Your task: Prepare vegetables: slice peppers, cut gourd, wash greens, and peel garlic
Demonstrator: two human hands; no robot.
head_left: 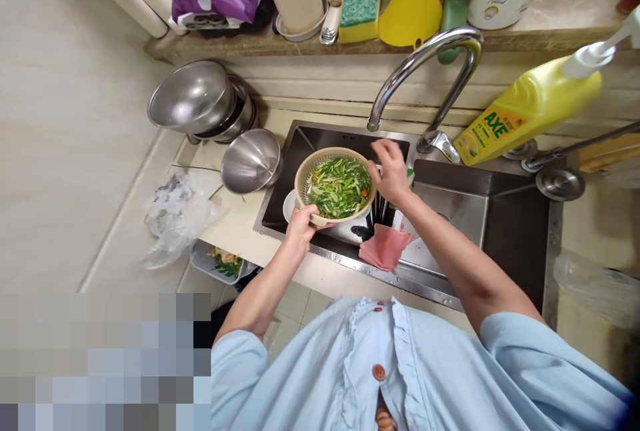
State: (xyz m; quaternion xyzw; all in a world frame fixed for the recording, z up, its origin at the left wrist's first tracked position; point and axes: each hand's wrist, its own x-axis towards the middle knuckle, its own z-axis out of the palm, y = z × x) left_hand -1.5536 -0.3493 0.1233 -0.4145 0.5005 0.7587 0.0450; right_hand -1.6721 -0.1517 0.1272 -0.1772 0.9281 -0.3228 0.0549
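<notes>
A beige plastic colander (303, 175) full of chopped green vegetables (339, 186) with a red bit is held over the left basin of the steel sink (480, 181). My left hand (301, 224) grips the colander's near rim from below. My right hand (391, 170) is at the colander's right rim, fingers curled on it. The curved tap (430, 51) ends just above and behind the colander. No water stream is visible.
Steel bowls (193, 96) and another steel bowl (251, 160) lie left of the sink. A pink cloth (384, 248) hangs on the sink's front edge. A yellow dish soap bottle (530, 108) stands right. The ledge holds a sponge (360, 8), yellow funnel (413, 8), purple bag.
</notes>
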